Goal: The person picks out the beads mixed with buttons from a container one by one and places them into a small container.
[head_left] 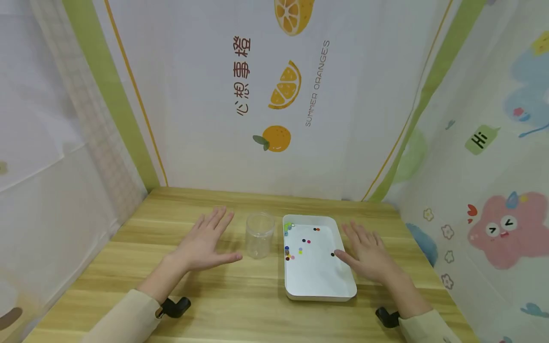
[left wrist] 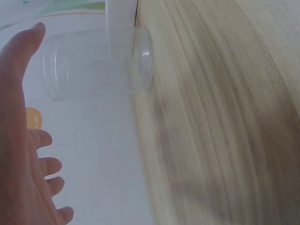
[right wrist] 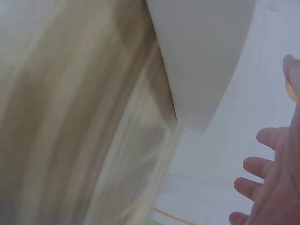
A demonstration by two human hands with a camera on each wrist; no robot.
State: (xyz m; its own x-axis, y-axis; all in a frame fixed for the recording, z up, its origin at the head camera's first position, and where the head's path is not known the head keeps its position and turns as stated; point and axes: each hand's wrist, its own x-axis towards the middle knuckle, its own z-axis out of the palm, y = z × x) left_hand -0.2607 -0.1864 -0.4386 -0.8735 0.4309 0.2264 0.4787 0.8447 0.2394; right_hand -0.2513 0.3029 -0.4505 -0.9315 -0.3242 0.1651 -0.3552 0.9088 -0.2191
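Appears to be at a ready stage, with left hand [head_left: 202,245] and right hand [head_left: 367,253] spread, released and gripping nothing. Note the clear, cylindrical plastic jar [head_left: 259,244] upright on the light wood-grain desk [head_left: 231,305], between left hand and the shallow white rectangular tray [head_left: 317,278] of small, round, multicoloured beads [head_left: 309,241]. For a next move on a bead, apply a fine pinch; on the jar, apply a grip round its side.

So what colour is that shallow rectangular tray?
The shallow rectangular tray is white; it shows best in the head view.
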